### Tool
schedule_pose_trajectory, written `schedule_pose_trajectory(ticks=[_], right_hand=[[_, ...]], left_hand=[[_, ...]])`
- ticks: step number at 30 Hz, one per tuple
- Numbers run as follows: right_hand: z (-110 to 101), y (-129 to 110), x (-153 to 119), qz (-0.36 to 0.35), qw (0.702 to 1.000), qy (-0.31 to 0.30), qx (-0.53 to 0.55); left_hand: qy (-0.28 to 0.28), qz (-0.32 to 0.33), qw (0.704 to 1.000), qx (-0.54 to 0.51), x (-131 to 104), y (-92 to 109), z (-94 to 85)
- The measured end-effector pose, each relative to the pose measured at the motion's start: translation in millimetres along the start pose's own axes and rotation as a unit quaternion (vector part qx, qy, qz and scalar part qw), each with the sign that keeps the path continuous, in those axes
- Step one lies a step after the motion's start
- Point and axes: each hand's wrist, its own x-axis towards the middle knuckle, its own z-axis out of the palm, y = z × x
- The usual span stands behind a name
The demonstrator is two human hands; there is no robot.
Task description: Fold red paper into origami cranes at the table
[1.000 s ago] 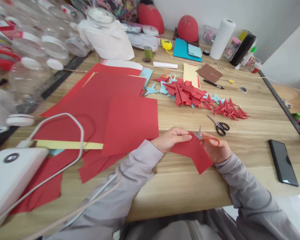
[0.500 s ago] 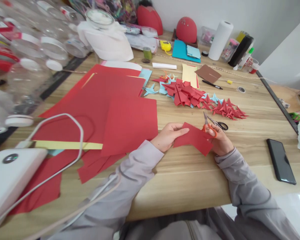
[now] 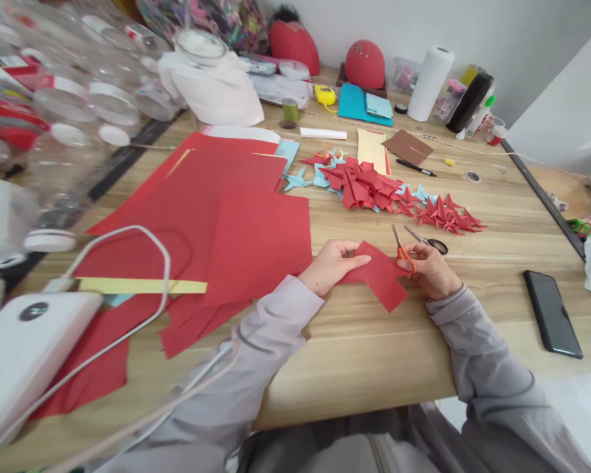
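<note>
Between thumb and fingers, my left hand (image 3: 333, 265) pinches a piece of red paper (image 3: 385, 279) above the wooden table. The paper looks like two overlapping pieces, one angled down to the right. My right hand (image 3: 431, 269) grips a pair of orange-handled scissors (image 3: 400, 249), blades pointing up and away from me, beside the paper's right corner. Just behind that hand lie black-handled scissors (image 3: 436, 246) on the table. Farther back is a pile of folded red paper stars (image 3: 362, 184) with some light blue ones (image 3: 298, 179).
Large red paper sheets (image 3: 261, 243) cover the left side. A white power bank (image 3: 39, 341) with a looped cable lies at front left, near clear plastic bottles (image 3: 54, 157). To the right is a phone (image 3: 551, 314). A black pen (image 3: 416, 167) and brown paper (image 3: 410, 146) lie behind the stars.
The scissors in my right hand have moved slightly left and turned more upright. The red paper has swung, its lower right corner shifting left and down. My left hand keeps its pinch.
</note>
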Motion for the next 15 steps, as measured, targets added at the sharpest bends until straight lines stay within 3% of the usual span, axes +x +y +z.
schedule_pose_trajectory(ticks=[9,12,15], right_hand=[[-3.0,2.7,2.0,-0.029,0.997,0.033,-0.058],[-6.6,2.7,5.0,-0.043,0.997,0.044,-0.052],[-8.1,2.5,6.9,-0.049,0.997,0.043,-0.044]], left_hand=[[0.022,0.000,0.997,0.075,0.5,4.2,-2.6],[0.029,-0.011,0.991,0.128,0.7,7.9,-12.2],[0.009,-0.007,0.970,0.242,-5.1,24.9,-27.4]])
